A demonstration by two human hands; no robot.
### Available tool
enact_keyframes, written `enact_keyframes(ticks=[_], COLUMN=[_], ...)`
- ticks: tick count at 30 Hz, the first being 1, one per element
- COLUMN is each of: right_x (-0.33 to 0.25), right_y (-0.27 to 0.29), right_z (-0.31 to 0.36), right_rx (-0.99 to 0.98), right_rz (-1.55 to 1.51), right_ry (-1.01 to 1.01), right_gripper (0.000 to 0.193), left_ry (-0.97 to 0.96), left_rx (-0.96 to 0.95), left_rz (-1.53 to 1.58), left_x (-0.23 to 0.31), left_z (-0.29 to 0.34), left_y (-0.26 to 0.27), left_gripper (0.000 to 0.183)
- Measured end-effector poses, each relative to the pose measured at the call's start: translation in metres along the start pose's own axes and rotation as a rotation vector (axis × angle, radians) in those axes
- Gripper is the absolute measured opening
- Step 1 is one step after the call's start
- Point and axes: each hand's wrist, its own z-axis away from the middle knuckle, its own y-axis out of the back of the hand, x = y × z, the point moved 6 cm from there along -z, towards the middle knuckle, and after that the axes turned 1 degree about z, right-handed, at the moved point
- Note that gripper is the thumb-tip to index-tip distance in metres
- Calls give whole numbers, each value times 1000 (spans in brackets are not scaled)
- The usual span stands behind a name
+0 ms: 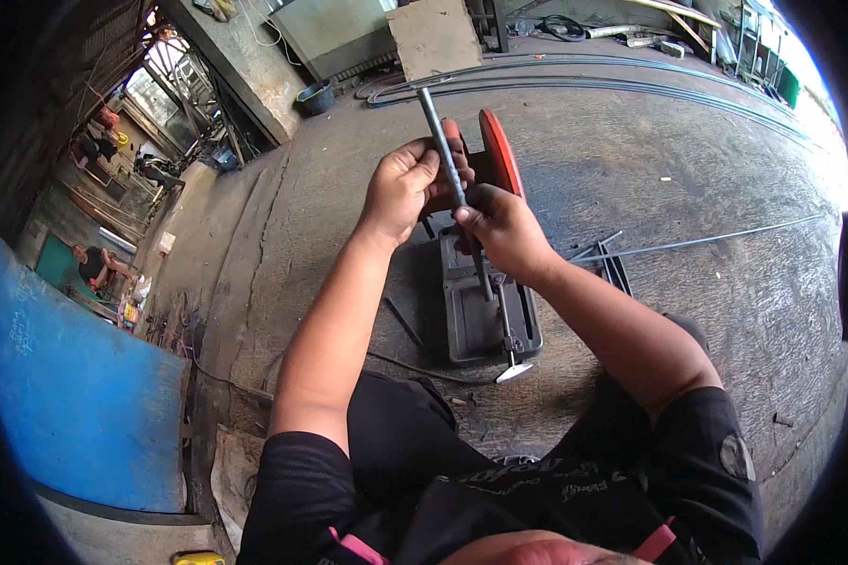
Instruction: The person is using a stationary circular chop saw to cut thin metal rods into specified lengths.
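Both my hands hold a thin grey metal rod (434, 118) that runs from the far upper left down toward me. My left hand (403, 185) grips it higher up, and my right hand (504, 226) is closed on it lower down. Directly beneath the hands stands a cut-off saw on the concrete floor, with a red blade guard (499, 151) and a dark steel base (476, 325). The rod's lower end (485, 282) reaches over the base. A vise handle (513, 372) sticks out at the base's near end.
Thin steel bars (707, 241) lie on the floor to the right, and long curved rods (584, 80) lie farther back. A blue metal sheet (75, 386) stands at the left. A person (94, 264) sits far off at the left. A cable (415, 365) crosses the floor.
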Motion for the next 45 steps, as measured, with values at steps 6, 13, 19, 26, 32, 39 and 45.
enact_keyframes(ticks=[6,13,19,26,32,39,45], right_x=[0,31,77,221,328,372,401], right_y=[8,26,101,144,103,124,157], right_z=[6,9,21,67,115,143,153], right_rx=[-6,-43,212,506,502,389,440], right_rz=[44,-353,-301,-536,-805,-456,87], right_ry=[-46,-265,-249,-623,-739,-767,-686], right_gripper=[22,29,26,29,28,31,41], left_ry=[-84,-205,-274,-246,355,419,404], left_rx=[-16,25,234,505,239,244,160], left_rz=[-287,-476,-538,-846,115,72,37], left_x=[-3,-23,-20,-49,-104,-102,-114], left_z=[-1,-12,-54,-92,-113,-119,-66], left_y=[-5,-9,31,92,85,78,51], left_gripper=[21,24,31,54,52,49,52])
